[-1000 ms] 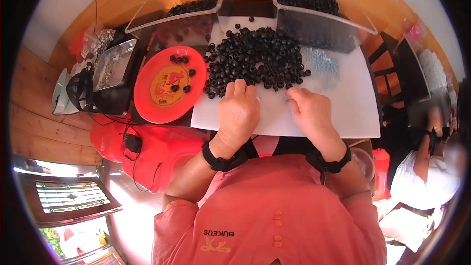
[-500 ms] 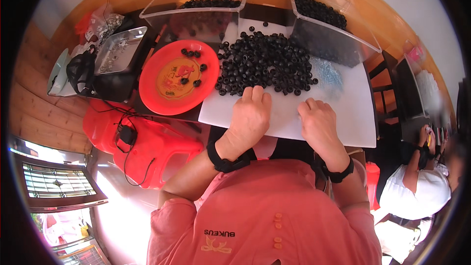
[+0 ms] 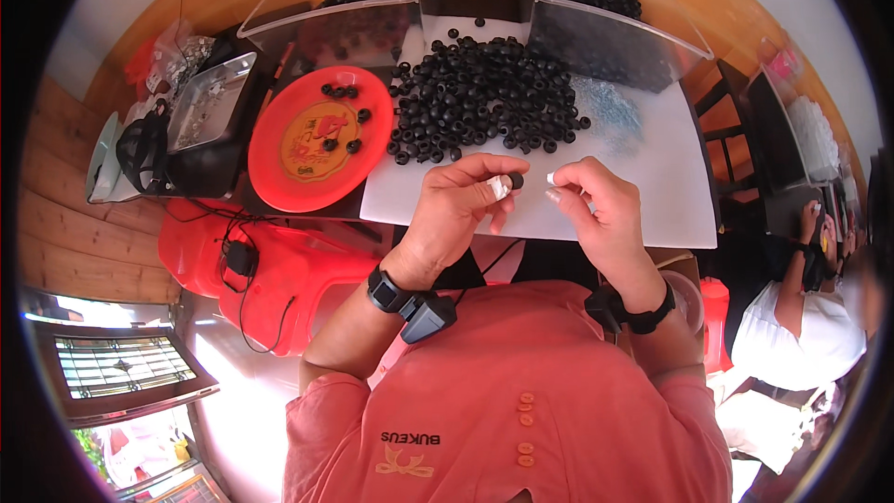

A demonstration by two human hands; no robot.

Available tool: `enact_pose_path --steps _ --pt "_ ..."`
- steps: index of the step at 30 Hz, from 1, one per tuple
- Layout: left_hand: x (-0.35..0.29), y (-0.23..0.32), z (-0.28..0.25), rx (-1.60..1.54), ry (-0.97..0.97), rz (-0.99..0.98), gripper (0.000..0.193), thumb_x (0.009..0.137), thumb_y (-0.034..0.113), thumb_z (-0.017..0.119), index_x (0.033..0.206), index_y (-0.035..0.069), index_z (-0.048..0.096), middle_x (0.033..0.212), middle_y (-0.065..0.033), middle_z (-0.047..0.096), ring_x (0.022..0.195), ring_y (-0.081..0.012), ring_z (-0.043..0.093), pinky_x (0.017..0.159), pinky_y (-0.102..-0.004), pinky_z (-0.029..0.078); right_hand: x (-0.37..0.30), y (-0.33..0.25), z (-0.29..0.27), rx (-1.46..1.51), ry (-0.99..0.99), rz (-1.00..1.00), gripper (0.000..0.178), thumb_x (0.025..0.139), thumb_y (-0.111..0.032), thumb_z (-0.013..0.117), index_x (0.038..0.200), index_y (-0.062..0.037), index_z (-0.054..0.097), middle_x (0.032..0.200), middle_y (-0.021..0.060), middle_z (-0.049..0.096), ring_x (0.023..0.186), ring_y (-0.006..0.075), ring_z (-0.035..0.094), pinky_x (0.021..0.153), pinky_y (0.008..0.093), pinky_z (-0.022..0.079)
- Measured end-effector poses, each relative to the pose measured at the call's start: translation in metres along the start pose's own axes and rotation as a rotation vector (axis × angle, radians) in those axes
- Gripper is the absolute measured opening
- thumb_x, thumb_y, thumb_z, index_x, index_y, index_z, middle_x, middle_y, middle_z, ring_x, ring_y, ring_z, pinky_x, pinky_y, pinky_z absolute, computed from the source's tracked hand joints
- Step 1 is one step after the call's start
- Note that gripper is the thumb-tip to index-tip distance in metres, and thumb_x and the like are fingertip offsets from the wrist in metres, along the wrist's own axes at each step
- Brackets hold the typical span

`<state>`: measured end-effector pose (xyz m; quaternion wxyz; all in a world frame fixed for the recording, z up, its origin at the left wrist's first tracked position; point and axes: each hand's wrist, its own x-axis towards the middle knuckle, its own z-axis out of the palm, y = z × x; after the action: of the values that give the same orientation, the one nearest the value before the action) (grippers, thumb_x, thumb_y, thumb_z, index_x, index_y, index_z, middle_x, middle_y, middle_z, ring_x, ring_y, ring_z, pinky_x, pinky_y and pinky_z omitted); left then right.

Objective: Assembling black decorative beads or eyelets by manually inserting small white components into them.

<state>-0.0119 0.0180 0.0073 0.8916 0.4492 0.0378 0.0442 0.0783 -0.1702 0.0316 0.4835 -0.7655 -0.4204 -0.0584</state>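
Note:
My left hand (image 3: 445, 214) is closed in a pinch, holding a round black bead (image 3: 517, 181) between thumb and forefinger. A white wrapping (image 3: 500, 187) covers the tip of that thumb. Across from it, my right hand (image 3: 605, 210) has thumb and forefinger drawn together, with white at the fingertip; whatever they grip is too small to name. Both hands hover over the near part of a white sheet (image 3: 410, 196). Just beyond them lies a heap of black beads (image 3: 484, 98) with holes. Right of the heap, tiny pale-blue pieces (image 3: 610, 116) are scattered.
A red plate (image 3: 270, 172) with several beads stands left of the sheet. Behind are two clear bins, the left bin (image 3: 345, 33) and right bin (image 3: 605, 42), holding black beads. Farther left is a metal tray (image 3: 212, 102). Red stools (image 3: 289, 289) stand below; another person (image 3: 792, 331) sits at right.
Both hands have risen from the near edge of the heap and turned toward each other. A black bead now shows in my left fingers. The whole view has shifted slightly.

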Motion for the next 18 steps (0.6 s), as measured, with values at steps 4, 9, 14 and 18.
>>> enact_pose_path --steps 4,9,14,18 --pt "0.001 -0.003 -0.003 0.016 0.006 0.032 0.021 0.096 0.0 0.059 0.115 -0.005 0.066 0.097 -0.0093 0.067 0.08 -0.0132 0.063 0.058 -0.0251 0.049 0.002 0.012 -0.009 -0.13 0.04 0.012 0.014 0.081 0.002 0.069 0.091 -0.005 0.063 0.08 0.0077 0.066 0.067 0.0242 0.065 0.06 0.0331 0.05" --pt "0.003 -0.001 -0.013 0.061 0.001 0.069 0.023 0.095 0.003 0.061 0.115 -0.006 0.065 0.096 -0.0107 0.066 0.081 -0.0174 0.064 0.058 -0.0273 0.049 0.011 0.031 -0.026 -0.452 0.047 -0.002 0.011 0.081 -0.001 0.067 0.09 -0.0072 0.064 0.085 0.0064 0.067 0.071 0.0282 0.066 0.062 0.0389 0.051" --pt "0.004 -0.001 -0.003 -0.03 0.01 -0.01 0.021 0.096 0.001 0.06 0.115 -0.006 0.066 0.096 -0.0098 0.067 0.08 -0.0158 0.063 0.06 -0.0264 0.05 0.012 0.031 -0.014 -0.611 -0.147 -0.238 0.017 0.073 -0.003 0.068 0.087 -0.011 0.065 0.082 0.0056 0.059 0.074 0.0273 0.062 0.065 0.0406 0.049" --pt "0.007 -0.004 -0.006 -0.078 -0.053 0.013 0.022 0.096 0.004 0.061 0.115 -0.006 0.066 0.095 -0.0098 0.066 0.079 -0.0163 0.063 0.059 -0.0269 0.049 0.004 0.024 0.0 -0.735 -0.231 -0.357 0.018 0.066 -0.003 0.067 0.082 -0.0074 0.062 0.084 0.0075 0.054 0.081 0.0275 0.057 0.07 0.0387 0.044"
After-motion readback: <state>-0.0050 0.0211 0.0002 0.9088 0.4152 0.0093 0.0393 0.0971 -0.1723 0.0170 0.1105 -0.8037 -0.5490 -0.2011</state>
